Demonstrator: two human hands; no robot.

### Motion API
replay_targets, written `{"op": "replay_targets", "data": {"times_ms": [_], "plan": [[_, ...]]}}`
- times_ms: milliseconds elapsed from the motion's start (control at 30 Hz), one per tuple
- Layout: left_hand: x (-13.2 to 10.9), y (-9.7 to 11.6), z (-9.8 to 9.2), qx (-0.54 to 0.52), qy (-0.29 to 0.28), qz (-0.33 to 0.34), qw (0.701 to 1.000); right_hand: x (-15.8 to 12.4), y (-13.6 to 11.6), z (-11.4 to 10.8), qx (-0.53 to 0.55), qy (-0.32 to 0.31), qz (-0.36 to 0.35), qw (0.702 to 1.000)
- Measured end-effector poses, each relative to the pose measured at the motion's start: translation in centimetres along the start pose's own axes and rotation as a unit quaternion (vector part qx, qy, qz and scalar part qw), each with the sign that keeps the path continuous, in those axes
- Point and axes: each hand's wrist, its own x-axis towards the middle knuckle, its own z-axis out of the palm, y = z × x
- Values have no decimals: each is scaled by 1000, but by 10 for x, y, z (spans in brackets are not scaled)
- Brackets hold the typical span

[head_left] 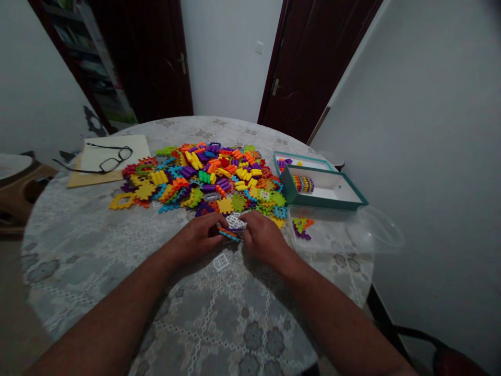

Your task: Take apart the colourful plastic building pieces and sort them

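Observation:
Between my two hands is a small stack of plastic interlocking pieces (229, 234), with blue and orange edges showing. My left hand (199, 235) pinches its left side, thumb nearest me. My right hand (263, 236) is closed at the right side of the stack, its fingertips partly hidden. White lattice pieces (235, 220) show at the top between the hands; whether they are held or lie behind is unclear. A loose white window-shaped piece (221, 262) lies flat on the tablecloth, just nearer to me. Beyond my hands spreads a large heap of colourful building pieces (211, 172).
Black eyeglasses (110, 164) rest on papers (136, 148) at the left. A green-edged box (332, 201) at the right holds a row of stacked pieces (303, 184), with its lid (326, 166) behind. A clear plastic tray (329, 243) contains several pieces. The round table (176, 334) has a patterned cloth.

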Motion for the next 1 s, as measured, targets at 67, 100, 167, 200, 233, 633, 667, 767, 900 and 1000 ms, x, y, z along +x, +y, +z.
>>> {"op": "replay_targets", "data": {"times_ms": [67, 100, 167, 200, 233, 633, 667, 767, 900, 1000], "plan": [[-1, -1, 1, 0, -4, -5, 1000, 2, 7, -2, -51, 26, 57, 997], [-1, -1, 1, 1, -3, -7, 1000, 3, 10, -3, -70, 29, 79, 994], [-1, -1, 1, 2, 0, -6, 1000, 6, 15, -5, -95, 27, 105, 990], [-1, -1, 1, 3, 1, -5, 1000, 7, 16, -4, -105, 25, 114, 988], [-1, -2, 1, 5, 2, -4, 1000, 8, 18, -4, -115, 21, 122, 986], [-2, 1, 1, 1, 6, 23, 1000, 5, 10, -3, -164, -3, 83, 983], [-2, 2, 1, 1, 6, 21, 1000, 5, 10, -4, -170, -16, 79, 982], [-2, 5, 0, -1, 5, 20, 1000, 3, 12, -5, -192, -51, 80, 977], [-2, 4, 1, -8, 8, 20, 1000, 5, 17, -2, -160, -21, 88, 983], [-3, 3, 1, -9, -1, 17, 1000, 9, 19, 6, -91, 58, 59, 992]]}}
